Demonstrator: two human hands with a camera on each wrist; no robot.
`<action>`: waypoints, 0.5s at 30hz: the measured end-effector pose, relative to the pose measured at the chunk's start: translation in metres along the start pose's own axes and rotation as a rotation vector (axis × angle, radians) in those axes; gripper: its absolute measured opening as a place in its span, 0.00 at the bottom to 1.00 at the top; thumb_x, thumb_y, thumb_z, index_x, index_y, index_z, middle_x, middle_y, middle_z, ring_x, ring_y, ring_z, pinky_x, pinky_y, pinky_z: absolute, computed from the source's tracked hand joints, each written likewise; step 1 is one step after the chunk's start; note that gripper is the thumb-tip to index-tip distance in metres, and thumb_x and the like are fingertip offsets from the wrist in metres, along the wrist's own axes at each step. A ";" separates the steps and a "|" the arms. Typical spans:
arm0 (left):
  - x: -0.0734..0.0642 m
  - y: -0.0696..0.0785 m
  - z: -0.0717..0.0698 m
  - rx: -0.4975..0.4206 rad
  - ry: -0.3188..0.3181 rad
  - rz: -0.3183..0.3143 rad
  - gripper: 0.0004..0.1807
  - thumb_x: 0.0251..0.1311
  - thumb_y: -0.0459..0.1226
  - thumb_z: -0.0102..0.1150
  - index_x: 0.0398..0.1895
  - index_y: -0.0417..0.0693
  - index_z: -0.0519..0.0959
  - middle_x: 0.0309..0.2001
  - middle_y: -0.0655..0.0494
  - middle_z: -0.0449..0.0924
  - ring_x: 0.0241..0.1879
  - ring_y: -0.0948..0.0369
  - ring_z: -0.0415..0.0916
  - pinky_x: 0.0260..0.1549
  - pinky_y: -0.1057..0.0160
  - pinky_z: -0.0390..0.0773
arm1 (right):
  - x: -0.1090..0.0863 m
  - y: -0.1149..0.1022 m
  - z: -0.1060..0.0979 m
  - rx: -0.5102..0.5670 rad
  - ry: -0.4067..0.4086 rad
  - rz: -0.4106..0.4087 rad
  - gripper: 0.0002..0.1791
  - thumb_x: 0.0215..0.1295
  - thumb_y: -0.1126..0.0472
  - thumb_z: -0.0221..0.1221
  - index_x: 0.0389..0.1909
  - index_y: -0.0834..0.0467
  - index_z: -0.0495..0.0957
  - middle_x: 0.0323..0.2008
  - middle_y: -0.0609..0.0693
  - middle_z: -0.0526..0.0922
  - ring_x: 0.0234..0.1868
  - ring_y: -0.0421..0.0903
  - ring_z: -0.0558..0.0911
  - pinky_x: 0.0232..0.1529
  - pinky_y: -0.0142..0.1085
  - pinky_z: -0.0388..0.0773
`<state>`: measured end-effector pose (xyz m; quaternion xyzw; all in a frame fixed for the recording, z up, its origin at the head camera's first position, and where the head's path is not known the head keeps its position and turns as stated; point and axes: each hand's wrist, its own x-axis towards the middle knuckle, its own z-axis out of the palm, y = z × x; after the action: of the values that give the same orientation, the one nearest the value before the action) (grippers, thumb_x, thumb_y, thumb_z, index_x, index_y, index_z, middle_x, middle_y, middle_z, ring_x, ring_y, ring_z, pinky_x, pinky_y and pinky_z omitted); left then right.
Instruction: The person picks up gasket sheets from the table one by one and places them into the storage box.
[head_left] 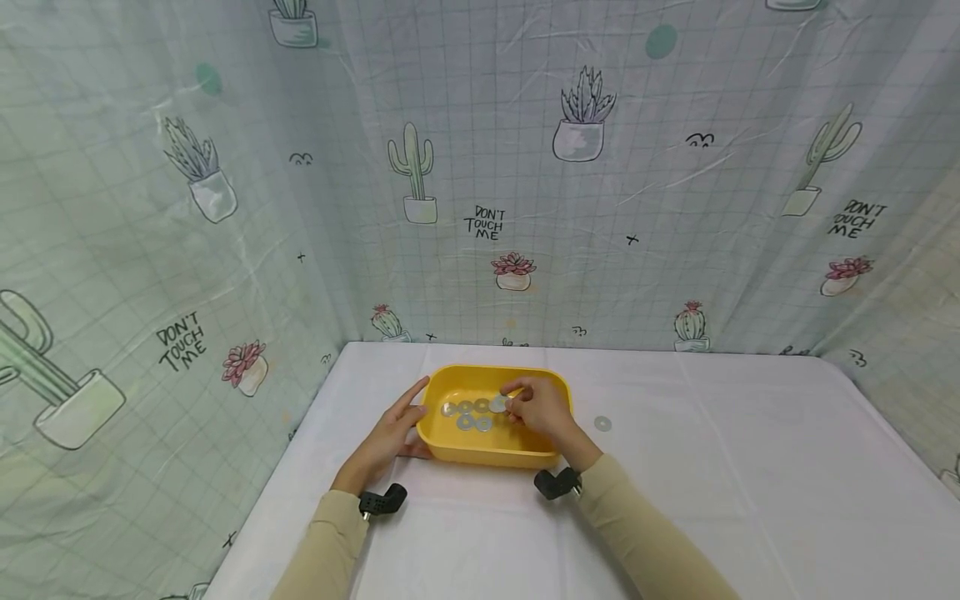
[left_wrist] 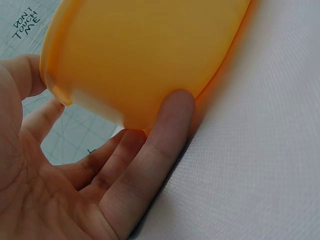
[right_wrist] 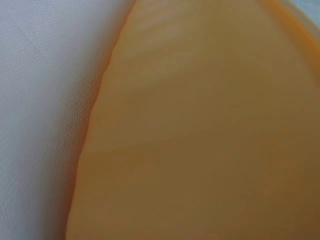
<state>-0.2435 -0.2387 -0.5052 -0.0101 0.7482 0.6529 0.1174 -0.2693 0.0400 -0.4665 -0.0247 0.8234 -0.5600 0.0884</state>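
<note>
A shallow yellow plastic tray (head_left: 487, 457) with rounded corners is on the white table. At its left end my left hand (head_left: 388, 435) grips it, thumb at the rim. Seen from the left wrist, fingers (left_wrist: 172, 115) of that hand reach along the outside and under the tray wall (left_wrist: 135, 55). Over the right part of the tray my right hand (head_left: 542, 408) pinches a flat metal washer (head_left: 498, 404) between thumb and fingers. Several more washers (head_left: 466, 422) lie on the tray floor. The right wrist view shows mostly the tray's outer wall (right_wrist: 200, 125); the hand is hidden there.
A single washer (head_left: 603, 423) lies on the white tablecloth (head_left: 720, 483) to the right of the tray. A printed cactus curtain (head_left: 465, 167) hangs behind the table and along its sides. Black wrist cameras (head_left: 384, 500) are strapped at both sleeves.
</note>
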 end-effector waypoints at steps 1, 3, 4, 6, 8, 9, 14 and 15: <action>0.000 0.000 0.000 -0.001 -0.002 0.000 0.27 0.78 0.46 0.47 0.74 0.87 0.60 0.63 0.43 0.73 0.48 0.51 0.82 0.38 0.48 0.91 | 0.000 0.000 0.000 -0.010 -0.002 0.003 0.11 0.66 0.71 0.64 0.48 0.61 0.85 0.31 0.57 0.86 0.29 0.52 0.85 0.32 0.35 0.85; -0.001 0.001 0.000 -0.004 -0.005 0.002 0.27 0.78 0.46 0.47 0.75 0.87 0.60 0.63 0.43 0.73 0.48 0.51 0.82 0.38 0.48 0.91 | 0.001 0.000 0.001 -0.032 -0.007 0.002 0.11 0.66 0.72 0.63 0.47 0.61 0.85 0.29 0.57 0.86 0.28 0.51 0.85 0.29 0.33 0.83; -0.001 0.001 0.000 -0.005 -0.006 0.002 0.28 0.78 0.46 0.47 0.75 0.87 0.60 0.63 0.43 0.73 0.48 0.52 0.82 0.38 0.48 0.91 | 0.001 0.000 0.002 -0.047 -0.010 -0.002 0.11 0.66 0.72 0.63 0.47 0.61 0.85 0.29 0.57 0.86 0.27 0.51 0.85 0.28 0.32 0.82; -0.001 0.001 0.000 -0.002 -0.007 0.006 0.28 0.78 0.46 0.46 0.75 0.86 0.60 0.63 0.42 0.73 0.48 0.52 0.82 0.38 0.48 0.91 | 0.001 0.001 0.003 -0.072 -0.016 -0.004 0.10 0.66 0.72 0.63 0.46 0.60 0.86 0.29 0.57 0.86 0.26 0.50 0.85 0.26 0.30 0.79; -0.002 0.001 0.001 -0.002 -0.008 0.007 0.28 0.78 0.46 0.46 0.75 0.86 0.60 0.63 0.42 0.73 0.47 0.52 0.82 0.38 0.48 0.91 | 0.001 0.001 0.004 -0.097 -0.020 -0.004 0.10 0.65 0.71 0.64 0.45 0.60 0.86 0.28 0.56 0.85 0.26 0.49 0.85 0.24 0.29 0.78; -0.002 0.001 0.001 -0.002 -0.008 0.006 0.28 0.78 0.46 0.46 0.75 0.86 0.60 0.63 0.42 0.73 0.47 0.52 0.82 0.38 0.48 0.91 | 0.001 0.001 0.004 -0.110 -0.023 -0.004 0.09 0.65 0.71 0.64 0.45 0.60 0.86 0.28 0.56 0.85 0.25 0.49 0.84 0.24 0.29 0.77; -0.002 0.002 0.001 -0.005 -0.012 0.005 0.28 0.79 0.46 0.46 0.76 0.85 0.59 0.64 0.42 0.72 0.46 0.51 0.83 0.38 0.48 0.91 | 0.000 0.001 0.005 -0.153 -0.042 -0.002 0.08 0.64 0.71 0.64 0.42 0.61 0.86 0.25 0.54 0.83 0.23 0.46 0.83 0.22 0.28 0.74; -0.002 0.002 0.001 -0.007 -0.015 0.005 0.28 0.79 0.46 0.46 0.76 0.85 0.59 0.64 0.42 0.72 0.46 0.51 0.83 0.38 0.48 0.90 | 0.000 0.001 0.006 -0.162 -0.046 -0.004 0.08 0.64 0.72 0.63 0.42 0.61 0.86 0.25 0.54 0.83 0.22 0.46 0.82 0.22 0.28 0.74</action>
<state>-0.2415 -0.2378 -0.5026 -0.0037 0.7451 0.6558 0.1213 -0.2682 0.0353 -0.4691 -0.0463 0.8636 -0.4913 0.1038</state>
